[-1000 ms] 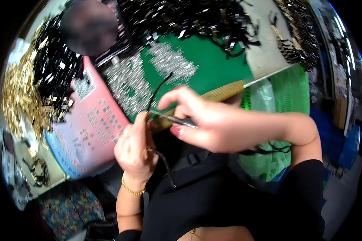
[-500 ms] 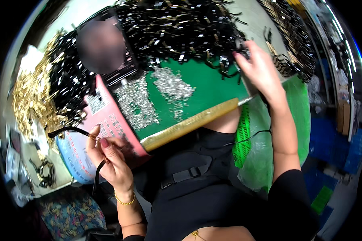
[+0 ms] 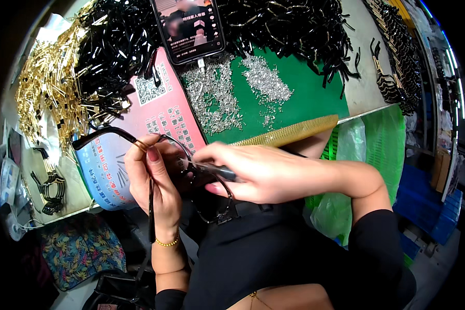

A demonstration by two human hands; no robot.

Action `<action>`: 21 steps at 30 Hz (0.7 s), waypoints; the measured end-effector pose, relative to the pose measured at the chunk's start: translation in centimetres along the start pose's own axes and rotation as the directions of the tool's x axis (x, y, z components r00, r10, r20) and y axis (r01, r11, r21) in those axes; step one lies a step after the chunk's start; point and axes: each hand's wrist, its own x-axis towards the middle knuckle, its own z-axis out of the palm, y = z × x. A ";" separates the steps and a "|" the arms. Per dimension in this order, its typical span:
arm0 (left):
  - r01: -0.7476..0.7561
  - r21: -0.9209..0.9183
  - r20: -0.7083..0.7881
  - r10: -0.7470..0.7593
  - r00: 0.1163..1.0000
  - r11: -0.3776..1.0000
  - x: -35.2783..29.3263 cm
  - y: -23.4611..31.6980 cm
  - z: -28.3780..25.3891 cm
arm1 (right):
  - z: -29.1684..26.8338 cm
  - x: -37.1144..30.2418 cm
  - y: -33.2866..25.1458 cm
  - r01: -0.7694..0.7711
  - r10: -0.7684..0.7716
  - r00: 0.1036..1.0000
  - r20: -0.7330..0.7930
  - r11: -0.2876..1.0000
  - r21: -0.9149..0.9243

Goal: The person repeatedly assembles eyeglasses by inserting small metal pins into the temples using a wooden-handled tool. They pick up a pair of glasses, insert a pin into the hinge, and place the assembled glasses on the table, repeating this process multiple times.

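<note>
My left hand point(image 3: 155, 175) is closed on a pair of eyeglasses point(image 3: 225, 209) near a hinge. One black-tipped temple point(image 3: 106, 133) sticks out to the left; the other hangs down beside the palm. The dark rim lies across my lap, partly hidden by my fingers. My right hand point(image 3: 268, 173) meets the rim from the right, its fingers closed on a dark slender object point(image 3: 219, 171) whose kind I cannot make out. Ahead of both hands, small silvery screw-like bits point(image 3: 268, 80) lie in two heaps on a green mat point(image 3: 310, 98).
Black temples point(image 3: 289, 31) are heaped along the back, with gold-coloured ones point(image 3: 49, 82) at the far left. A phone point(image 3: 191, 31) rests among them. A gold patterned edge strip point(image 3: 289, 129) borders the mat. Green plastic bags point(image 3: 382, 150) hang at right. Stacked frames point(image 3: 49, 181) lie at left.
My right hand has come from the black heap at the back right to the eyeglasses in my left hand. The view has shifted, and the phone's screen shows more clearly.
</note>
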 end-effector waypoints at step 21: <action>-0.015 -0.103 -0.158 -0.001 0.988 0.995 2.9 -0.7 -2.6 | -5.1 -4.1 -0.3 -0.183 0.063 0.980 -0.186 0.636 -0.750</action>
